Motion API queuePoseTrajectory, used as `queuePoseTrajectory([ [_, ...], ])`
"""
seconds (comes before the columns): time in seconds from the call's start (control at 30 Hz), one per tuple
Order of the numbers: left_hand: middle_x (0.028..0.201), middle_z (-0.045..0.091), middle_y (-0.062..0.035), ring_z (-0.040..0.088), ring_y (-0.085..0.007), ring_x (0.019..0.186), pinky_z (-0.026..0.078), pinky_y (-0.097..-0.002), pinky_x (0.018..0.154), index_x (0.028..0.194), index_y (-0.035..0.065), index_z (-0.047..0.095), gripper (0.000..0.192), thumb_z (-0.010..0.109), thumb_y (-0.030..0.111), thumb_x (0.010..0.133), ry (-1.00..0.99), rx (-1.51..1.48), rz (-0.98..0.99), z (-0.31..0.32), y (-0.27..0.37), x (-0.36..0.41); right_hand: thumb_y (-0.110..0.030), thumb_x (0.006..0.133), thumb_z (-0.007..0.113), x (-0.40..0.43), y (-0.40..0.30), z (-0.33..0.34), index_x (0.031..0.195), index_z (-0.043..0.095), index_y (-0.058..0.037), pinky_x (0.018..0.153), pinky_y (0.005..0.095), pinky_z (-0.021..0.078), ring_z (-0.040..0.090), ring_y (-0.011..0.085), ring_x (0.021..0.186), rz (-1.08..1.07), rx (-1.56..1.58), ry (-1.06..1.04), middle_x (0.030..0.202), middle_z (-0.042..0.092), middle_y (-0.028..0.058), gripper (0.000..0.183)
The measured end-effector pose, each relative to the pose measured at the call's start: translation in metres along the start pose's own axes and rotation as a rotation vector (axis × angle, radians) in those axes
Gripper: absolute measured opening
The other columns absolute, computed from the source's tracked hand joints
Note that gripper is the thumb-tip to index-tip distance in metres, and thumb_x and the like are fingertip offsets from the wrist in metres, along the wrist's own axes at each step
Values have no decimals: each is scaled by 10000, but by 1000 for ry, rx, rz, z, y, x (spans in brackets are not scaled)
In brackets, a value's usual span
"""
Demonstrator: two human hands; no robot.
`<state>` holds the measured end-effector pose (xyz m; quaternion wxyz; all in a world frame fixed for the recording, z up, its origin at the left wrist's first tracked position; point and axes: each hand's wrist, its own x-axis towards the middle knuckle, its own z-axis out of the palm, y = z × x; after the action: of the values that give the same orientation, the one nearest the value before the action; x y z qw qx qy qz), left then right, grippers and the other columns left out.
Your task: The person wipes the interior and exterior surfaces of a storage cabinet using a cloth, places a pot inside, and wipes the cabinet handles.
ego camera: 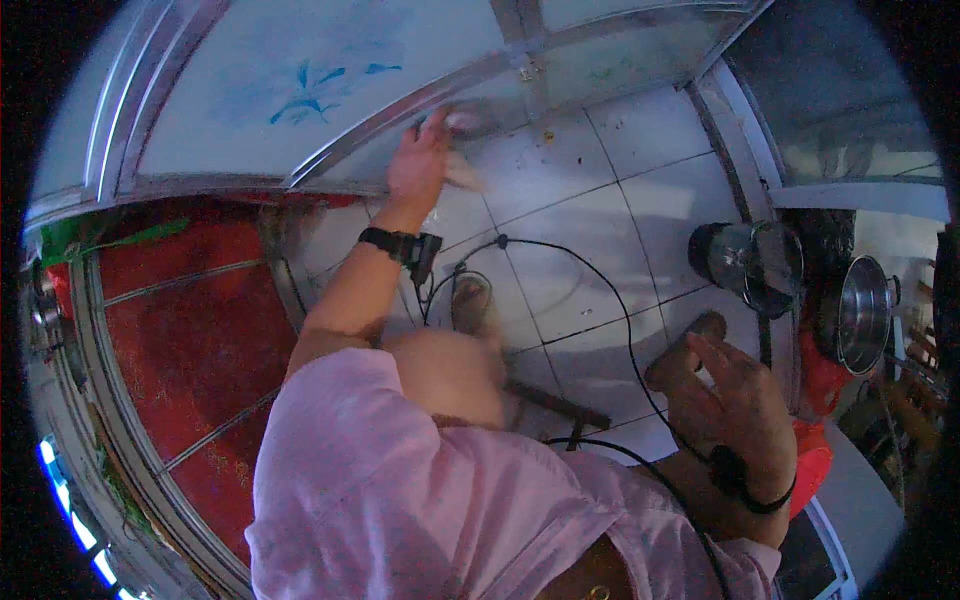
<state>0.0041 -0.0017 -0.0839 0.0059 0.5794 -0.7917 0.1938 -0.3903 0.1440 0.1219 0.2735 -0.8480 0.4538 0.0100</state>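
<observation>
My left hand (420, 165) reaches forward to the lower frame (360, 139) of a frosted glass panel (247, 90) with a blue leaf design. Its fingers are blurred beside a pale smear, so whether they hold anything is unclear. A black strapped device (405, 251) sits on that wrist. Nearer my body on the right, my right hand (731, 397) hovers above the white tiled floor (570, 292) with fingers bent and a small gap by the thumb; I cannot make out anything in it. A black cable (611, 289) loops between the two wrists.
A clear container with a dark base (742, 259) and a steel pot (864, 315) stand on the right. Below them is a red plastic object (810, 465). Red tiles (180, 360) lie beyond a metal door track at left. A foot (472, 300) shows below me.
</observation>
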Motion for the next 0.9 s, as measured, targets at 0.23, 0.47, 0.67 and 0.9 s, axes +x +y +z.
queuePoseTrajectory([
  [0.23,1105,550,-99,547,-289,945,480,-362,783,1099,93,538,425,585,51,679,-152,-394,-258,-16,-36,-60,-115,703,537,-20,2,7,854,592,-81,577,344,527,588,289,802,30,-78,4,984,574,122,164],
  [0.47,1030,565,-43,514,-247,887,461,-331,733,916,143,632,233,554,97,702,347,-245,521,-108,12,73,-80,694,627,-24,-9,-1,1134,493,-34,727,408,465,561,370,901,155,39,-48,1035,569,196,462],
  [0.67,1005,548,3,461,-221,994,412,-347,812,1035,189,602,329,520,118,724,27,143,533,-48,-11,65,-84,728,600,-16,-8,2,1159,487,-30,731,403,456,559,369,879,258,111,-80,1005,574,196,448],
  [0.9,997,553,-38,475,-227,1015,415,-374,828,1074,163,584,374,549,111,705,-427,201,74,-71,-88,-49,-128,741,614,-17,-20,-9,1168,487,-29,732,394,453,559,364,868,256,144,-56,995,572,191,457],
])
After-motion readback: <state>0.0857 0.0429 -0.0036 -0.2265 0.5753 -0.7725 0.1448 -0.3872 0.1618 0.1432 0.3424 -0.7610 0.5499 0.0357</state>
